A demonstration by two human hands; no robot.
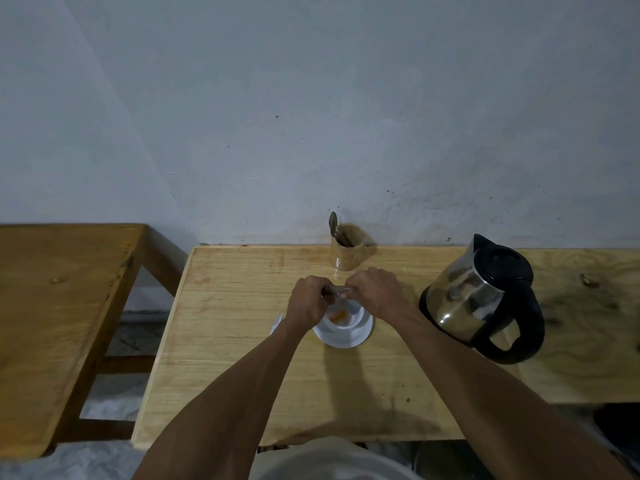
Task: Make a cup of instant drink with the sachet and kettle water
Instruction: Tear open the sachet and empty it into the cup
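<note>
One head-worn wide-angle view looks forward and down from close above the wooden table (pixel 242 358), facing the wall (pixel 311 98).

One kettle (pixel 481 299), one cup (pixel 343 318), one saucer (pixel 346 337), two tables (pixel 242 341) (pixel 52 306).

Both hands, left hand (pixel 306 301) and right hand (pixel 375 292), pinching a small silvery sachet (pixel 337 290) above a white ceramic cup (pixel 341 318) on its white round saucer (pixel 346 336) (orange powder, seemingly, inside). Shiny steel black-handled kettle (pixel 481 299) standing right, on the pale wooden table (pixel 235 341).
</note>
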